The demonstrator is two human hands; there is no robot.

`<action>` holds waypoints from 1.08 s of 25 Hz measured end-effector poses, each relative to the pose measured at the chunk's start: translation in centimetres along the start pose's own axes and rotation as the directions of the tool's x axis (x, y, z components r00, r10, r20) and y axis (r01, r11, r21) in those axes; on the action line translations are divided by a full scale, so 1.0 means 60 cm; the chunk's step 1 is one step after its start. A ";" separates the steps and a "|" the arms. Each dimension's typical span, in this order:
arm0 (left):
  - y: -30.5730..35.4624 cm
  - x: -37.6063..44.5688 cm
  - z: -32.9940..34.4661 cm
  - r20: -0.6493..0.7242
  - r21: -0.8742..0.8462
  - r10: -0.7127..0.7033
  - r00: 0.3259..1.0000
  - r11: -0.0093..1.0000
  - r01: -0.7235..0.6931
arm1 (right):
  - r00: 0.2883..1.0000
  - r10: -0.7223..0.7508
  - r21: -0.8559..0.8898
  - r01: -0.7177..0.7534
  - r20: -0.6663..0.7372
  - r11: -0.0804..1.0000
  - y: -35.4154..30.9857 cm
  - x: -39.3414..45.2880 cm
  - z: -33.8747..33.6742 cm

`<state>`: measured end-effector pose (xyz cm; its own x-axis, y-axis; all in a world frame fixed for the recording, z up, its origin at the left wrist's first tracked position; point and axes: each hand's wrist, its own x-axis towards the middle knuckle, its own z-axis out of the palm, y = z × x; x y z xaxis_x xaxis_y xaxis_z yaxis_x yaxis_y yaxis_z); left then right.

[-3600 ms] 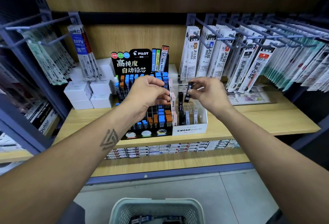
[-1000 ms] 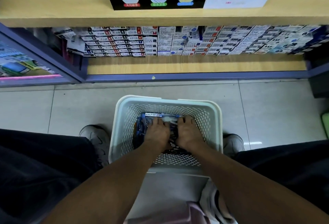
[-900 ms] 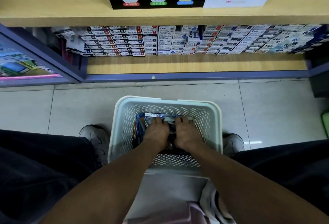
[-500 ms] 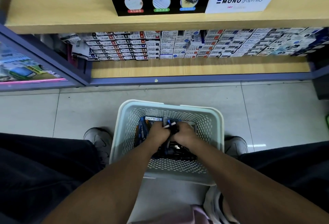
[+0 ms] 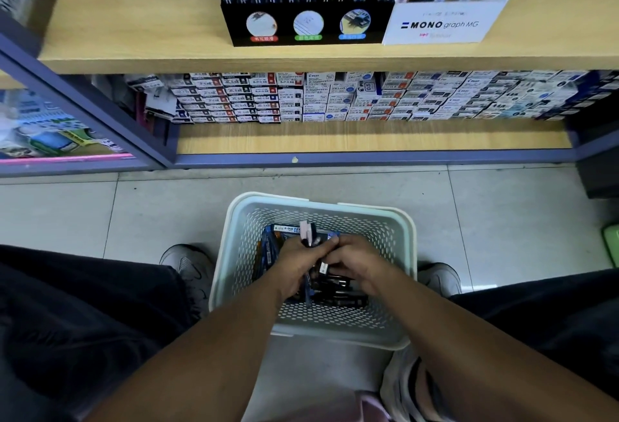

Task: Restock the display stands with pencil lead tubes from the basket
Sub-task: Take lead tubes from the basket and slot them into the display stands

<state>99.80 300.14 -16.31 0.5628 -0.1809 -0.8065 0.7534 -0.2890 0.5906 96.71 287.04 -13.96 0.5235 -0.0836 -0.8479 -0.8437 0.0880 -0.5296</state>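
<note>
A pale perforated basket (image 5: pixel 241 254) stands on the floor between my feet, with several dark and blue pencil lead tubes (image 5: pixel 338 297) lying in it. My left hand (image 5: pixel 296 265) grips a bundle of lead tubes (image 5: pixel 307 234) whose pink and black tops stick up past my fingers. My right hand (image 5: pixel 356 262) is pressed against the left one, its fingers curled around tubes in the same bundle. On the shelf above stand the black Pilot display stand (image 5: pixel 301 24) with blue and orange tubes and the white MONO display stand (image 5: pixel 442 22).
The wooden shelf edge (image 5: pixel 201 64) juts out above a lower shelf packed with small refill boxes (image 5: pixel 335 99). My grey shoes (image 5: pixel 191 267) flank the basket on the tiled floor (image 5: pixel 134 213). Dark trousers fill both lower corners.
I turned from the display stands down to the basket. Both hands dug into it, closed around tubes and have lifted a bundle up off the pile.
</note>
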 end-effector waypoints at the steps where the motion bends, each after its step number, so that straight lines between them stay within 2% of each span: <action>1: 0.003 -0.003 -0.001 0.003 0.029 0.016 1.000 0.999 -0.016 | 1.000 0.000 -0.004 0.000 -0.012 1.000 -0.004 -0.004 -0.001; 4: 0.004 -0.003 -0.010 0.029 0.099 0.056 0.998 0.993 -0.059 | 1.000 0.008 0.032 -0.008 -0.021 0.999 -0.012 -0.011 -0.008; 7: 0.004 0.000 -0.024 0.043 0.069 0.050 0.998 0.996 -0.053 | 1.000 0.022 0.056 -0.021 -0.006 0.998 -0.019 -0.016 -0.016; 12: 0.011 -0.009 -0.036 0.112 0.046 0.069 0.991 0.996 -0.075 | 1.000 0.020 0.006 -0.020 0.013 1.000 -0.024 -0.028 -0.018; 15: 0.019 -0.015 -0.038 0.105 0.065 0.091 0.990 0.993 -0.098 | 1.000 0.005 -0.024 -0.004 0.021 1.000 -0.027 -0.029 -0.019; 17: 0.023 -0.015 -0.041 0.075 0.120 0.116 0.990 0.985 -0.124 | 1.000 -0.001 -0.099 -0.001 -0.022 0.995 -0.031 -0.029 -0.016; 20: 0.035 -0.023 -0.050 0.086 0.172 0.152 0.985 0.971 -0.164 | 0.993 -0.109 -0.382 0.083 -0.048 0.921 -0.036 -0.030 -0.017; 22: 0.046 -0.035 -0.055 0.108 0.203 0.150 0.983 0.964 -0.169 | 0.990 -0.138 -0.433 0.123 -0.002 0.893 -0.054 -0.048 -0.017; 23: 0.053 -0.044 -0.057 0.134 0.205 0.145 0.980 0.964 -0.171 | 0.993 -0.111 -0.371 0.120 0.045 0.921 -0.064 -0.058 -0.019; 25: 0.071 -0.065 -0.055 0.195 0.197 0.145 0.970 0.963 -0.183 | 0.974 -0.038 -0.228 0.090 0.223 0.969 -0.090 -0.085 -0.025; 27: 0.096 -0.094 -0.051 0.236 0.194 0.159 0.959 0.959 -0.206 | 0.937 -0.051 -0.241 0.141 0.345 0.960 -0.120 -0.109 -0.035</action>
<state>102.03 302.35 -8.28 0.5790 -0.4412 -0.6857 0.5407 -0.4217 0.7279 99.10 284.88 -4.53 0.5750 0.2595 -0.7759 -0.7648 -0.1665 -0.6224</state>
